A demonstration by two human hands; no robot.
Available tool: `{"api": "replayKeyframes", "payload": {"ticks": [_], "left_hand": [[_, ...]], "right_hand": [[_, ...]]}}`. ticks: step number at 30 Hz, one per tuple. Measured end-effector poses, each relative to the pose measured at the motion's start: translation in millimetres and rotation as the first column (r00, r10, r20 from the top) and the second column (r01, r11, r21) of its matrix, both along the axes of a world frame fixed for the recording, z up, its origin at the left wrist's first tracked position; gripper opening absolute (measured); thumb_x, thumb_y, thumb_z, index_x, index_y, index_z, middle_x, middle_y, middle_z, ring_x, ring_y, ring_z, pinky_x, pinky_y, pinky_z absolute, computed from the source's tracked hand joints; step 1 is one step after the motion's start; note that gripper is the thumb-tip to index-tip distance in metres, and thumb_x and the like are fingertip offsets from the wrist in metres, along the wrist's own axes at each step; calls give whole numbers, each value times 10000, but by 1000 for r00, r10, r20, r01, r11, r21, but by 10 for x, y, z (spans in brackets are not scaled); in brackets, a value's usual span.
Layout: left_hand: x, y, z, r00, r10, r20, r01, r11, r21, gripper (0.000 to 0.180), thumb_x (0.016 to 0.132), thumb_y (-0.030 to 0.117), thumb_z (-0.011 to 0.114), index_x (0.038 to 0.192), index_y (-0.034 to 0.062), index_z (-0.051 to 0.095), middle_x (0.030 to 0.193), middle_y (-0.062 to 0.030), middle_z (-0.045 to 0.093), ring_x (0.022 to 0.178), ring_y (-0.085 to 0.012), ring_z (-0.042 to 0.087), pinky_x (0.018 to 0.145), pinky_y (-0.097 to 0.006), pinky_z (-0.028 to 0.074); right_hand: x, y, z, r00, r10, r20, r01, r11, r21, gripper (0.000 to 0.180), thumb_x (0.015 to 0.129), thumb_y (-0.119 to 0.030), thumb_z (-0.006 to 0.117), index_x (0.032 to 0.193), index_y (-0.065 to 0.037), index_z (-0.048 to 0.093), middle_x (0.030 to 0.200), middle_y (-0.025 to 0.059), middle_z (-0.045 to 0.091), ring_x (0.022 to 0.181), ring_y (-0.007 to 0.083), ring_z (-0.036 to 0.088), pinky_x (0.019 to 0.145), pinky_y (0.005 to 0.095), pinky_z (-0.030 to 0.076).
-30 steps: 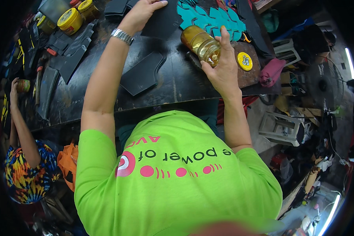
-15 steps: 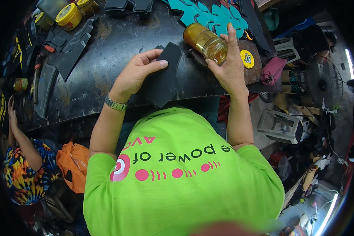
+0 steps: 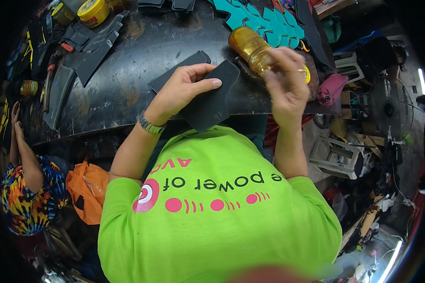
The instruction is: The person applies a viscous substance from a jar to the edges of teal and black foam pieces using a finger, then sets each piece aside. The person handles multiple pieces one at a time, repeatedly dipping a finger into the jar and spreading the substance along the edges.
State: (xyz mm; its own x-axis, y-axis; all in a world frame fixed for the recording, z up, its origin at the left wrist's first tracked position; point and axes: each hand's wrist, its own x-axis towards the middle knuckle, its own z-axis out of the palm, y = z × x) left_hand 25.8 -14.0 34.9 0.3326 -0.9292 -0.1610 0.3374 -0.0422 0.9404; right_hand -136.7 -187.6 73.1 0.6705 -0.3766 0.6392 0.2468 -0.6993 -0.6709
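Observation:
My left hand [image 3: 184, 89] grips a black cut sheet piece [image 3: 212, 101] by its upper edge, holding it over the near edge of the dark worktable [image 3: 127, 89]. A second black piece [image 3: 177, 70] shows just behind it. My right hand [image 3: 285, 80] is closed around the neck end of an amber plastic bottle [image 3: 250, 45], which lies tilted with its base pointing away from me. A small yellow round lid [image 3: 307, 74] sits partly hidden behind that hand. A metal watch is on my left wrist.
Teal cut pieces [image 3: 262, 19] lie at the table's far side. A yellow tin [image 3: 93, 10] and black strips [image 3: 97, 45] are at the far left. Another person [image 3: 28, 198] sits at left, beside an orange bag [image 3: 87, 188]. A fan [image 3: 387, 101] and stool [image 3: 340, 158] stand at right.
My left hand reached across the table, then drew back toward me with the black piece in it. My right hand kept its hold on the amber bottle and shifted slightly nearer.

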Motion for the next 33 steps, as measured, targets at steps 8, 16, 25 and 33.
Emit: {"api": "replayKeyframes", "payload": {"ticks": [8,16,25,33], "left_hand": [[-81,32,141,997,-20,81,25,998,-54,324,954,138,687,1234,-21,652,1023,-16,701,877,-53,648,793,-223,545],[-56,27,103,1000,11,16,-10,996,-87,321,948,139,694,1223,-21,656,1018,-19,702,876,-61,655,794,-227,548],[-67,-7,60,985,90,-144,-111,984,-143,336,949,142,689,1239,-20,642,1047,-46,707,876,-83,674,787,-234,565],[-45,-68,17,958,147,-248,-195,963,-184,321,986,133,634,1265,-25,615,1061,-60,703,882,-90,686,781,-236,585]], "right_hand": [[152,204,-97,978,125,-169,-119,992,47,462,808,176,501,1165,-25,714,1149,82,578,1078,203,583,952,289,444],[155,236,-143,991,46,-127,-45,999,13,464,799,173,531,1163,-45,719,1079,105,596,999,232,607,876,306,483],[120,333,-186,995,-32,-96,32,999,2,409,861,123,597,1228,-28,696,1104,105,601,1011,214,605,879,290,481],[141,410,-292,996,-33,-89,26,997,-75,490,855,129,594,1313,-39,647,1138,128,587,1011,247,610,864,307,498]]}}
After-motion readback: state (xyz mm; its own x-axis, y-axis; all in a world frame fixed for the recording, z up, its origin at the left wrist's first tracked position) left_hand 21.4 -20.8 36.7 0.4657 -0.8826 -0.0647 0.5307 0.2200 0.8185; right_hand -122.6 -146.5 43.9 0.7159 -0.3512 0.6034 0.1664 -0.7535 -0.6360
